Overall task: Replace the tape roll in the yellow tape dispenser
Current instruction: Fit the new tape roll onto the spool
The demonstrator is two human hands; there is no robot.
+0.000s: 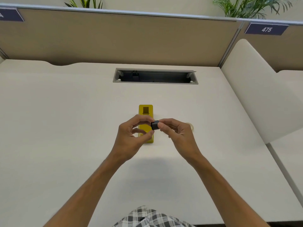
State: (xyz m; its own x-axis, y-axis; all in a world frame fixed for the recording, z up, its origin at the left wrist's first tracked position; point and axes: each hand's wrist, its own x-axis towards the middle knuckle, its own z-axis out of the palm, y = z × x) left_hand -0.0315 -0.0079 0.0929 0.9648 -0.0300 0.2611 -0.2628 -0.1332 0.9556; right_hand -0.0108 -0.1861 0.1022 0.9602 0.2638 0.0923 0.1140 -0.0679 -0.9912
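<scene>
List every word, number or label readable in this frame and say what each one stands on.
"475": white digits on the dark blue sign fixed to the partition panel, upper right.
A second dark blue sign at the upper left edge is cut off; its white mark cannot be read.
No text is visible on the yellow tape dispenser or the black core held between both hands.

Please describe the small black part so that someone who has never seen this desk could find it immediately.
Start at the white desk and find the yellow tape dispenser lying near its middle. Just above the dispenser's near end, both hands meet: the left hand and the right hand pinch a short black cylinder between their fingertips. It is the only black, hand-held thing; the pale tape roll lies on the desk behind the right hand.
</scene>
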